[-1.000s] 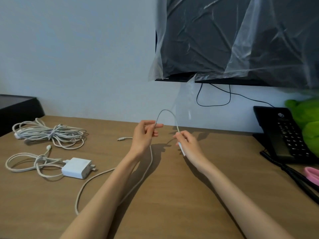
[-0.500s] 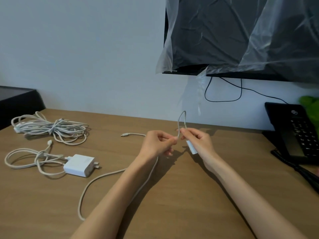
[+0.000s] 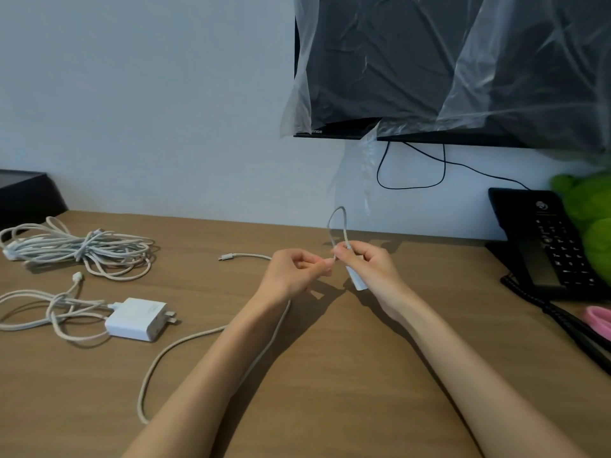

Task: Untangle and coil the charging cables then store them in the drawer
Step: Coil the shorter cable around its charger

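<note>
Above the desk (image 3: 205, 233), left hand (image 3: 291, 276) and right hand (image 3: 370, 269), close together, each pinched a white cable (image 3: 346, 231) into one small loop, while a tangled bundle (image 3: 82, 249) and charger (image 3: 139, 319) lay uncoiled at left, no drawer visible.

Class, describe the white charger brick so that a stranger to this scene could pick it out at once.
On the wooden desk, look left, nearer than the tangled cable bundle. The charger brick lies there, a loose cable plugged into it. It alone is a solid white block, prongs pointing right.
</note>
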